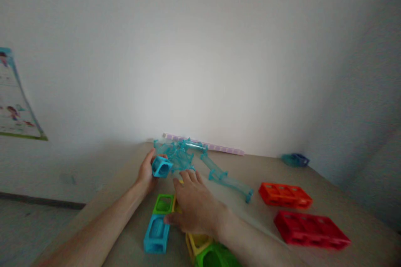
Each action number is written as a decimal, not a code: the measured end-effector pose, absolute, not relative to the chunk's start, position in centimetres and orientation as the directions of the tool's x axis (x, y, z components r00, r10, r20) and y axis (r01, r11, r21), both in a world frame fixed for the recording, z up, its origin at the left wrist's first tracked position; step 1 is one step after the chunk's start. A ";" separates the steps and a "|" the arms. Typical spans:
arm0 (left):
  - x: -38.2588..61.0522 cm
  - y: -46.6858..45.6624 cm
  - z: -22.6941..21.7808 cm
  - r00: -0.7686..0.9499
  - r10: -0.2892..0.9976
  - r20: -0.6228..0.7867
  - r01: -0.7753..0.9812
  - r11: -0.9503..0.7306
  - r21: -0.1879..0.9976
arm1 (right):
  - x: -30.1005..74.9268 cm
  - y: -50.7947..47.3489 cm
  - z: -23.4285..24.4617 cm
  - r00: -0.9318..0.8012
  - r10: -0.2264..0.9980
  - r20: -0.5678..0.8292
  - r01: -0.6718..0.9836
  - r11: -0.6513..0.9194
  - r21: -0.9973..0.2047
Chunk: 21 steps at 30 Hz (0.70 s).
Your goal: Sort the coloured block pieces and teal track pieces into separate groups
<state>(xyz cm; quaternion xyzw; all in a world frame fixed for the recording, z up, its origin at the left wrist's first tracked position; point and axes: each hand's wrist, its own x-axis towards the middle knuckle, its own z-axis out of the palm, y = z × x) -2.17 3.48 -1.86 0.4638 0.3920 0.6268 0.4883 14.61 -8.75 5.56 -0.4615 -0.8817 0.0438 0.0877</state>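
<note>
My left hand (pixel 146 172) is closed around a light-blue hollow toy block (pixel 161 167), raised a little above the table with its round opening facing me. My right hand (pixel 198 204) lies palm down over a row of yellow hollow blocks (pixel 199 241), fingers stretched forward and thumb out to the left; it hides most of them. Beside its thumb are a joined light-blue block (pixel 156 233) and lime-green block (pixel 164 203). A green piece (pixel 216 256) adjoins the yellow row at the bottom edge, partly covered by my right forearm.
Clear teal tube pieces (pixel 181 156) are heaped behind my hands, and a joined tube (pixel 230 181) slants right. An orange block row (pixel 285 195) and a red one (pixel 310 229) lie right. Dark-blue piece (pixel 300 159) sits far right; a purple strip (pixel 219 147) lies along the wall.
</note>
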 end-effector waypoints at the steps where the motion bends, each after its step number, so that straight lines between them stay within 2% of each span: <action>1: -2.3 3.5 -1.6 -0.036 0.996 0.086 -0.377 -0.093 0.921 | 14.4 -9.2 6.0 -0.591 0.791 0.158 0.784 0.609 -0.116; 3: -2.7 3.1 -0.8 0.173 0.981 -0.090 -0.590 0.177 0.788 | 14.0 -10.0 6.4 -0.688 0.705 0.172 0.710 0.703 -0.045; 4: -2.9 2.7 -0.5 0.287 0.953 -0.101 -0.628 0.267 0.731 | 13.7 -10.3 6.4 -0.737 0.661 0.141 0.665 0.746 -0.019; 7: -3.0 1.4 -0.1 0.583 0.810 0.061 -0.621 0.396 0.676 | 13.2 -10.5 5.7 -0.813 0.580 0.055 0.582 0.812 0.035; 10: -2.9 0.4 -0.4 0.796 0.566 0.215 -0.513 0.442 0.735 | 13.0 -10.2 4.8 -0.821 0.568 0.058 0.571 0.820 0.042; 13: -2.9 0.1 -0.8 0.888 0.393 0.240 -0.409 0.431 0.805 | 13.1 -9.9 4.5 -0.831 0.550 0.083 0.553 0.833 0.011; 17: -3.4 0.4 -1.0 0.901 0.390 0.192 -0.360 0.423 0.831 | 13.2 -9.4 4.4 -0.822 0.561 0.097 0.555 0.828 -0.083; 21: -3.5 0.7 -1.0 0.905 0.393 0.164 -0.348 0.463 0.815 | 13.6 -8.5 4.6 -0.799 0.583 0.147 0.541 0.805 -0.244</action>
